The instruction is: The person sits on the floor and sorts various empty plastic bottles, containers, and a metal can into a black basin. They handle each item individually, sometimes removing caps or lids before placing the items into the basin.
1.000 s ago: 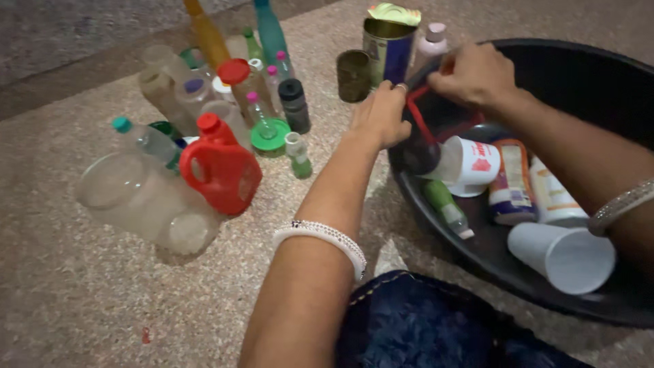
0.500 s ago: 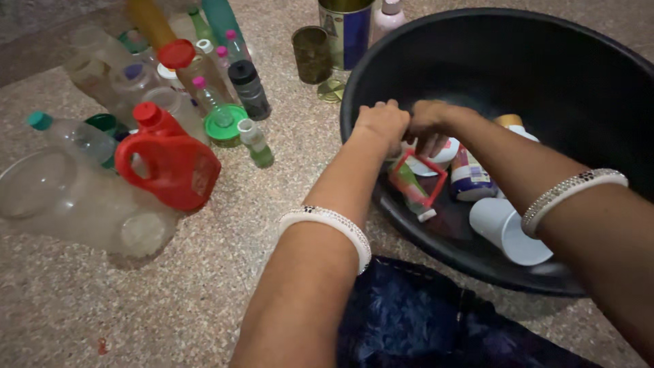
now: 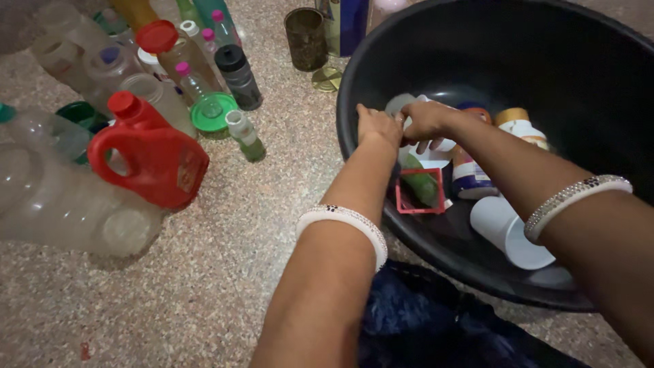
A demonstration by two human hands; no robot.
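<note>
Both my hands are down inside a big black tub point(image 3: 545, 54), close together near its left wall. My right hand point(image 3: 428, 120) curls its fingers over a white cup point(image 3: 430, 155) lying on its side. Beside it, my left hand point(image 3: 377, 127) has bent fingers that meet the same pale object; its grip is hidden. Just below the hands a red square frame point(image 3: 400, 204) lies loose over a green bottle point(image 3: 424, 185). Another white cup point(image 3: 505, 230) and labelled bottles point(image 3: 470, 176) lie under my right forearm.
On the speckled floor to the left stand a red jug point(image 3: 160, 160), a large clear jar on its side point(image 3: 61, 204), several small capped bottles point(image 3: 238, 71), a green lid point(image 3: 212, 111) and a dark tin point(image 3: 304, 37). Dark blue cloth point(image 3: 422, 327) covers my knee.
The red frame, held up at the tub's rim by both hands a second ago, has dropped into the tub and lies free. Both hands went down to the white cup.
</note>
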